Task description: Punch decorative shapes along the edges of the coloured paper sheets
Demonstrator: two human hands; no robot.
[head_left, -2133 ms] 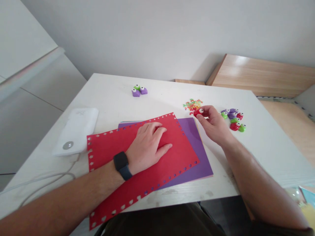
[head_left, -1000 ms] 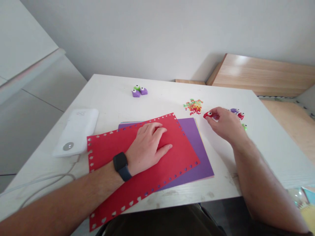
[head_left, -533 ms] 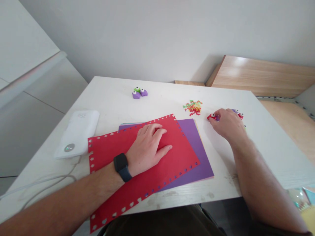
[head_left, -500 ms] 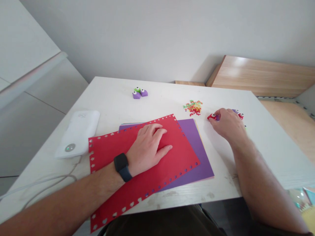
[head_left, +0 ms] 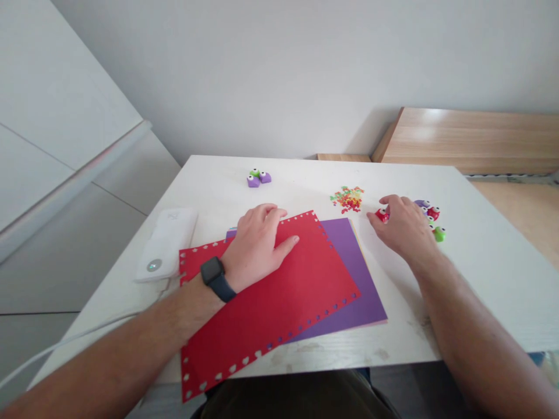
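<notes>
Right of the red sheet (head_left: 297, 291) — partly covered by the spread left hand (head_left: 253, 247) — a red googly-eyed piece (head_left: 383, 216) is framed by the open-fingered right hand (head_left: 406, 228), seemingly being placed, clean release called for.

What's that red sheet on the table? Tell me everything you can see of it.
The red sheet is rectangular, looks like plain paper or thin card, and has small punched holes along its edges, some heart-shaped. It lies askew, partly over a purple sheet, which shows through some holes. Its near left corner juts past the edge of the white table. The left hand seems to rest across its far edge.
</notes>
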